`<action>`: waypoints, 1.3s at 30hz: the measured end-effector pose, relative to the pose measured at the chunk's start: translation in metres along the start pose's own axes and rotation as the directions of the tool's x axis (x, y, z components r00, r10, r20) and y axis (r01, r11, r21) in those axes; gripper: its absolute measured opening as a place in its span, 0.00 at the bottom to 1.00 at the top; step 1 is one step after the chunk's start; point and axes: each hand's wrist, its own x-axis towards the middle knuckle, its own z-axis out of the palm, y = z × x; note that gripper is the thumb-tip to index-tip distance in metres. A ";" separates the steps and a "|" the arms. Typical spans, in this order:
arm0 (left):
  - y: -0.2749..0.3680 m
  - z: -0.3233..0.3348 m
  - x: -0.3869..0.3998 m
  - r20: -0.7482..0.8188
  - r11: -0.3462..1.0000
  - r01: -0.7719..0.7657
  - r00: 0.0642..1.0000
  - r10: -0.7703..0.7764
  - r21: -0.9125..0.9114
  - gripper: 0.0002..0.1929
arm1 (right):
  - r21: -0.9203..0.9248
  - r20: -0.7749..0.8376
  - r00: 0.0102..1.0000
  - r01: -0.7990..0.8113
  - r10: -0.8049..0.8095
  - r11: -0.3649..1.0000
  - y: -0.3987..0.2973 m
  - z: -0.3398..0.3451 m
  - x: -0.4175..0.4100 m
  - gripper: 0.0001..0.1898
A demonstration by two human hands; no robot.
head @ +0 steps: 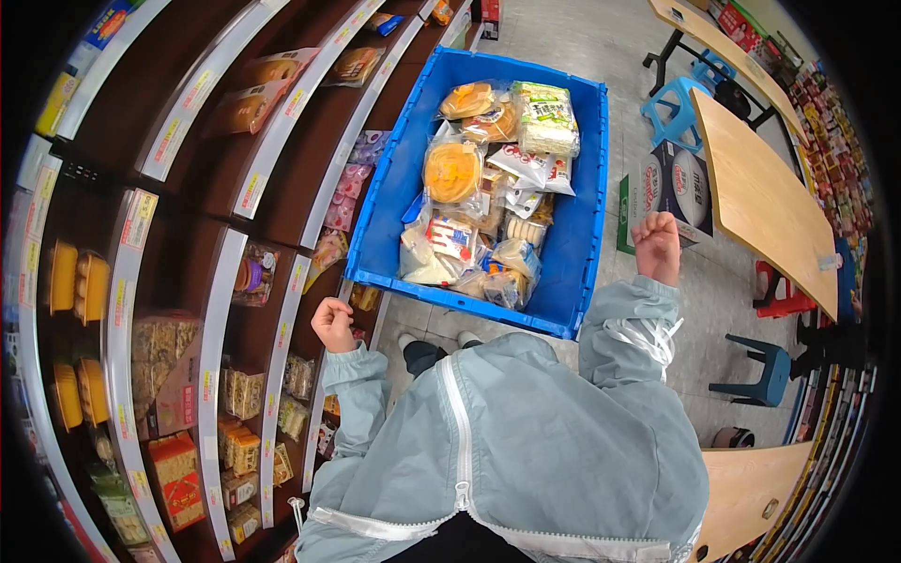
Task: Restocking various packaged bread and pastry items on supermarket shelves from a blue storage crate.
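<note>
My left hand [333,325] hangs beside the store shelves with its fingers curled in, and nothing shows in it. It is just outside the near left corner of a blue plastic crate [563,295]. To the crate's right, my right hand [658,246] is raised, its fingers also folded and no object visible in them. Inside the crate lie packaged foods: a round yellow layered cake [453,173] in clear wrap, a white and green packet [546,117], white packets with red print [521,163], and several clear bags of baked goods [508,287].
Shelves with price strips [211,380] line the left, holding bagged bread [253,105], yellow trays [90,288] and a red packet [174,478]. On the right stand a wooden table [767,197], a printed carton [674,183], a light blue stool [672,109] and a dark blue stool [760,369].
</note>
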 end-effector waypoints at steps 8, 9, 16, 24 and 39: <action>0.000 -0.009 -0.018 -0.059 0.998 0.055 0.997 -0.054 0.006 0.08 | -0.062 0.089 0.985 -0.140 0.145 0.988 0.024 -0.001 0.022 0.10; -0.001 -0.011 -0.020 -0.050 0.996 0.082 0.995 -0.084 -0.033 0.08 | -0.060 0.098 0.984 -0.147 0.152 0.987 0.026 -0.001 0.024 0.10; -0.002 -0.022 -0.036 -0.101 0.995 0.094 0.990 -0.098 -0.036 0.07 | -0.181 0.074 0.959 -0.258 0.274 0.949 0.037 0.009 0.043 0.09; -0.007 -0.027 -0.035 -0.054 0.987 0.129 0.989 -0.134 -0.100 0.05 | 0.001 -0.158 0.941 -0.304 0.300 0.953 0.035 -0.028 0.048 0.03; -0.015 0.035 -0.009 0.451 0.910 -0.028 0.875 -0.178 0.413 0.02 | -0.202 -0.478 0.826 -0.432 0.297 0.879 0.007 -0.060 0.026 0.04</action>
